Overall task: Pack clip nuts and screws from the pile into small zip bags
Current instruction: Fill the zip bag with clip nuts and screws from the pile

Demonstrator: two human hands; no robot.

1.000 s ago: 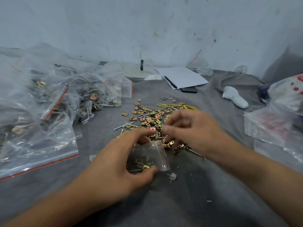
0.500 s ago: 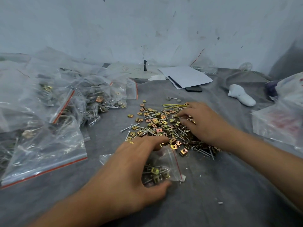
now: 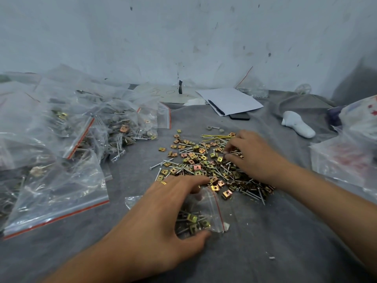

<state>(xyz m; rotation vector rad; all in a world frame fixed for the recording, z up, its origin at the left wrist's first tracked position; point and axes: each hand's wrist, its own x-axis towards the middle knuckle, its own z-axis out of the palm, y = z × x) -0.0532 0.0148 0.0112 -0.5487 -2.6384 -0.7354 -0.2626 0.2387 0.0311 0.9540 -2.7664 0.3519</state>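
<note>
A pile of gold clip nuts and silver screws (image 3: 204,162) lies spread on the grey cloth (image 3: 265,242). My left hand (image 3: 163,213) grips a small clear zip bag (image 3: 204,217) with a red seal line, holding its mouth toward the pile; several clip nuts and screws lie inside it. My right hand (image 3: 251,154) rests on the right side of the pile, its fingertips curled and pinching a piece among the screws.
Filled zip bags (image 3: 61,139) are heaped at the left, one big bag (image 3: 59,193) nearest. White paper with a pen (image 3: 230,101), a dark phone (image 3: 239,117) and a white object (image 3: 297,124) lie at the back. More plastic bags (image 3: 346,156) sit at the right.
My right hand left the bag's mouth and moved back and right onto the pile. My left hand lowered the bag to the cloth and keeps hold of it.
</note>
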